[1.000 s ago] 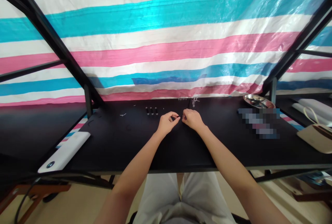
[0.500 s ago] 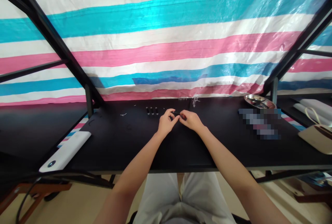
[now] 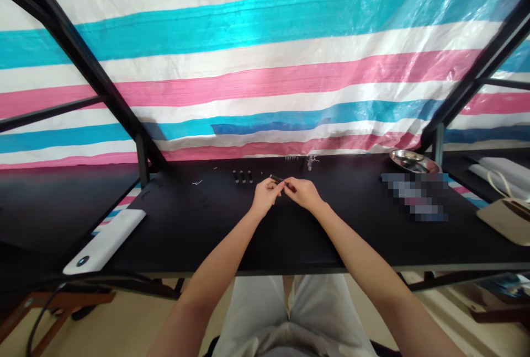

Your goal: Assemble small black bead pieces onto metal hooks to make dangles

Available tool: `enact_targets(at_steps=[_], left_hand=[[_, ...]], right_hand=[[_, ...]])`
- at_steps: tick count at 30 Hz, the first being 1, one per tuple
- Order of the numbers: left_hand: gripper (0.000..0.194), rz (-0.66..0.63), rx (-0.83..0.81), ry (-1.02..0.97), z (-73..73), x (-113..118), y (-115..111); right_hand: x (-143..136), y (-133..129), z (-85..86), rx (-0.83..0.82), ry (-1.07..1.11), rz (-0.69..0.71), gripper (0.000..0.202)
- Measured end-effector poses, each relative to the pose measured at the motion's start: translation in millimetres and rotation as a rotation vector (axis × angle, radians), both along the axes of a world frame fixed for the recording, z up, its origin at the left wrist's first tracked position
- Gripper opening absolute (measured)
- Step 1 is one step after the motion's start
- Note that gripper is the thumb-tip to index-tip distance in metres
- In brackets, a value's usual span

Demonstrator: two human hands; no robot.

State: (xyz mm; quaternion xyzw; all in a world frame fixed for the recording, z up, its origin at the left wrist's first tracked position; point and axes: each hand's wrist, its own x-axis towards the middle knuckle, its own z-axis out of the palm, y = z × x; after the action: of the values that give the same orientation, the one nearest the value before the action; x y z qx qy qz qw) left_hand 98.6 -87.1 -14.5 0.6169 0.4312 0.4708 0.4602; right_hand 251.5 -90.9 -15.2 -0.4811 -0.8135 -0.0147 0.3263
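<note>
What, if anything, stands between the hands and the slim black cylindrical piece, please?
Nothing visible does: the left hand and right hand both hold the slim black cylindrical piece. The three short black cylinders sit apart, to their left.

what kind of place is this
Likely a makeshift workstation: a black table in a dark metal frame, a striped plastic sheet hung behind, and three small black cylinders lined up near the left hand.
</note>
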Motion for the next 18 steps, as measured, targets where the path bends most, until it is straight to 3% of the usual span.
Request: enact_targets(at_steps=[4,8,12,18], left_hand=[[0.033,0.079,0.043,0.137,-0.6,-4.3,3.7],[0.022,0.308,0.184,0.562,0.1,-20.3,14.1],[0.02,0.457,0.073,0.892,-0.3,-35.7,24.0],[0.027,0.481,-0.024,1.004,-5.3,-39.5,30.9]], right_hand=[[-0.4,-0.6,0.4,-0.052,-0.01,0.014,0.025],[-0.2,-0.3,0.6,-0.116,-0.021,0.007,0.03],[0.9,0.8,-0.5,-0.122,-0.021,0.006,0.031],[1.1,1.8,-3.1,-0.129,-0.035,0.021,0.031]])
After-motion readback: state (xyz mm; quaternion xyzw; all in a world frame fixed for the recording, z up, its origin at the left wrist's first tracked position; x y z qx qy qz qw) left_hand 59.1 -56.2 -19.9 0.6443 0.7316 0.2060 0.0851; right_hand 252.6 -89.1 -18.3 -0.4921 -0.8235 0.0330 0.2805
